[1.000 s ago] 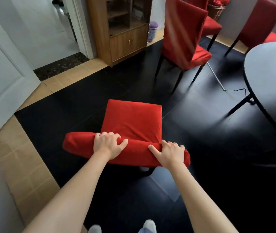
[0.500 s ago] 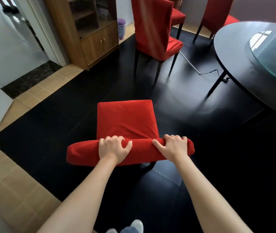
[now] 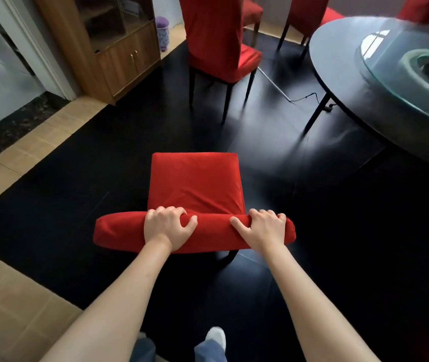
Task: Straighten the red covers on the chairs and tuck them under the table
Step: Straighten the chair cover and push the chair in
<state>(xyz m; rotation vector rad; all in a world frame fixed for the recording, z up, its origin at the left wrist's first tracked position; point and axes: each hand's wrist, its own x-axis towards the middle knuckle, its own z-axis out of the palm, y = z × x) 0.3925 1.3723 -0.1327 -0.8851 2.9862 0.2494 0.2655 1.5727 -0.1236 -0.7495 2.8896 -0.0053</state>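
A chair in a red cover (image 3: 195,184) stands right in front of me on the black floor, its seat pointing away from me. My left hand (image 3: 167,227) grips the top of its red backrest near the middle. My right hand (image 3: 264,228) grips the same top edge near its right end. The round dark table (image 3: 338,66) stands at the upper right, well apart from this chair. Its glass turntable (image 3: 391,58) lies on top.
Another red-covered chair (image 3: 216,40) stands ahead, back towards me. More red chairs (image 3: 307,14) stand behind the table. A wooden cabinet (image 3: 119,48) is at upper left by a doorway. A thin cable (image 3: 299,97) lies on the floor near the table leg (image 3: 317,113).
The view has swung to the right, bringing the table closer and more into view. Both hands keep their hold on the backrest, and the chair has turned with me towards the table.
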